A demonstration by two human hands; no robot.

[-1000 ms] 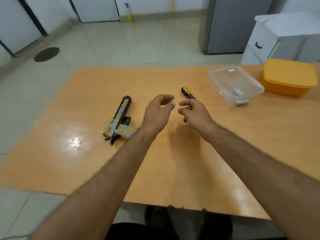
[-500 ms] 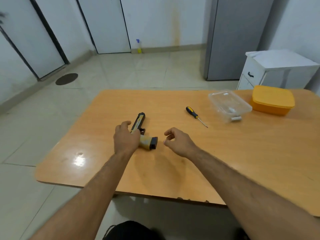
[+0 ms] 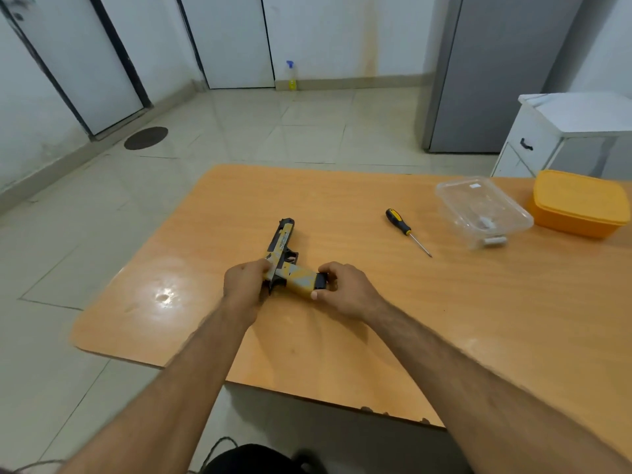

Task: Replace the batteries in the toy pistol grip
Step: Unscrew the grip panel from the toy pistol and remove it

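A yellow, grey and black toy pistol (image 3: 285, 260) lies on its side on the orange wooden table (image 3: 342, 200), barrel pointing away from me. My left hand (image 3: 244, 285) grips its rear end where barrel and grip meet. My right hand (image 3: 345, 290) closes thumb and fingers around the black base of the grip (image 3: 320, 281). A black-and-yellow screwdriver (image 3: 405, 234) lies to the right of the pistol, apart from both hands. A clear plastic box (image 3: 482, 208) farther right holds a pale battery (image 3: 495, 239) against its near wall.
An orange lidded container (image 3: 578, 203) sits at the table's right edge, beside the clear box. Behind the table stand a white cabinet (image 3: 547, 131) and a grey fridge (image 3: 492, 73). The table's near edge (image 3: 307, 398) is close to my body.
Both hands came down onto the pistol: the left went from resting over it to gripping its rear, and the right moved left and closed on the grip's base. The camera tilted up.
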